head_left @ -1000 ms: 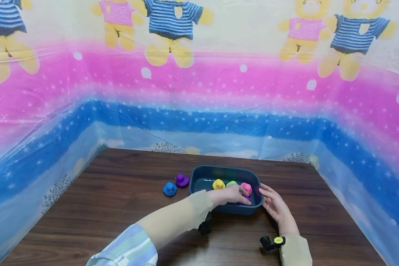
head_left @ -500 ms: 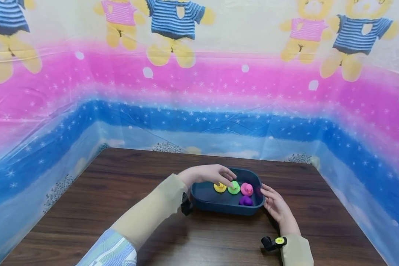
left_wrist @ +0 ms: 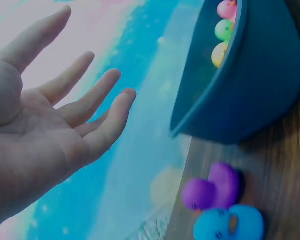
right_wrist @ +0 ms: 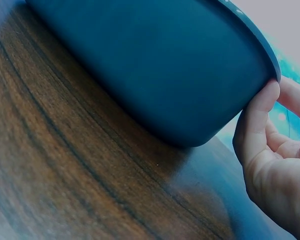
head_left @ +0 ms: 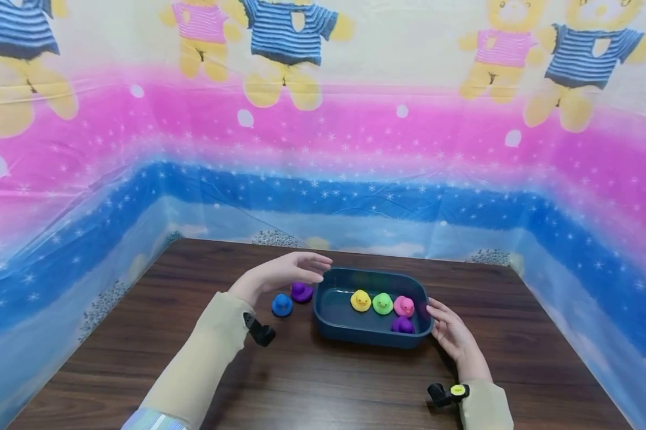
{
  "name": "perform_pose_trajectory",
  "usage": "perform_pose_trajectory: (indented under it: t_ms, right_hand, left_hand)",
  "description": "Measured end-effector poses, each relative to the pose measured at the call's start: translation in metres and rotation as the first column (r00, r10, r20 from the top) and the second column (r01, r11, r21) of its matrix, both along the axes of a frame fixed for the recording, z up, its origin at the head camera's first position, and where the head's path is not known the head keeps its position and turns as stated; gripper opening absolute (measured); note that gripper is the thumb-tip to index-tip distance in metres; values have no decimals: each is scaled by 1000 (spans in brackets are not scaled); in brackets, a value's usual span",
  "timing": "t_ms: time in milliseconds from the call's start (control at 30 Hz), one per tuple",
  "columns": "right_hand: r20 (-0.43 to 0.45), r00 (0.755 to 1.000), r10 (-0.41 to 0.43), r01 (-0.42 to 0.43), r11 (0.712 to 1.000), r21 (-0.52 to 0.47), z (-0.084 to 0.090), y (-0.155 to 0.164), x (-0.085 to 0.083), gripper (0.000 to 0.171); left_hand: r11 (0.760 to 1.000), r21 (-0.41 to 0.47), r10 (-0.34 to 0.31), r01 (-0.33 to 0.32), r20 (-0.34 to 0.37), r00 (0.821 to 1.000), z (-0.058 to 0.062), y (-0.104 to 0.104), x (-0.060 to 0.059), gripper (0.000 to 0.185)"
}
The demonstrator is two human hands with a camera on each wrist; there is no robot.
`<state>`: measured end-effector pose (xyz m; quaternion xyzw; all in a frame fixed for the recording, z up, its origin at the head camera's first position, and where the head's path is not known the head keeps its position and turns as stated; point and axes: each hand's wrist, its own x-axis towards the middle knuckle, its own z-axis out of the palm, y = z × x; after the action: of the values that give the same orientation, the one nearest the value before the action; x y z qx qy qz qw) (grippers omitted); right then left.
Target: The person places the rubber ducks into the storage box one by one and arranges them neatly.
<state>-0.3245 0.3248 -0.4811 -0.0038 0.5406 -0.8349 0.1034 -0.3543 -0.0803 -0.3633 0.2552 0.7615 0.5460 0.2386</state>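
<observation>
My left hand [head_left: 285,273] hovers over the left end of the dark blue tub, fingers spread and holding nothing. Below it on the table are a blue rubber duck [head_left: 282,305] and a purple rubber duck [head_left: 302,292], side by side in the left wrist view. Inside the tub [head_left: 366,337] a yellow duck [head_left: 361,301], a green duck [head_left: 383,304] and a pink duck [head_left: 404,307] form a row. Another purple duck [head_left: 403,325] lies in front of the pink one. My right hand [head_left: 457,337] touches the tub's right end, fingertips right at the rim.
The brown wooden table [head_left: 323,388] carries the tub and the loose ducks. A patterned cloth [head_left: 355,131] with printed bears hangs behind the table and along both sides. A small black camera [head_left: 260,331] is strapped to the left wrist, another [head_left: 446,394] to the right.
My left hand has risen out of the tub and moved left, leaving the purple duck inside in front of the pink one. The right hand stays at the tub's right end.
</observation>
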Motion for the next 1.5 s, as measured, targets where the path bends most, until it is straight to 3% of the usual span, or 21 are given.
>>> perform_pose_trajectory:
  t_ms: [200,367,600,800,1100,1500]
  right_hand:
    - [-5,1000,0,0,1000,-4,3,0,1,27]
    - [-12,1000,9,-9,1000,-15,4,-1,3,26]
    - [-25,1000,19,-20,1000,-15,3,-2,4,24]
    - [-24,999,31,-32,999,-44,1,-1,3,28]
    - [-30,999,39,-41,998,-49,1,-1,4,26]
    - [-33,998,51,-53,997,-58,3,-2,5,28]
  left_hand:
    - [984,120,133,-135,20,991,-17,-26,6,56]
    - [946,205,244,-249,52,968,-35,-45,8,57]
    - [909,210,339,-360,130,932,-64,-60,8,61]
    - [899,231,334,-371,186,924,-80,-64,9,62]
    - [915,212,298,-343,219,929,-95,-63,8,65]
    - [946,136,277,-295,135,951,-104,-64,9,59]
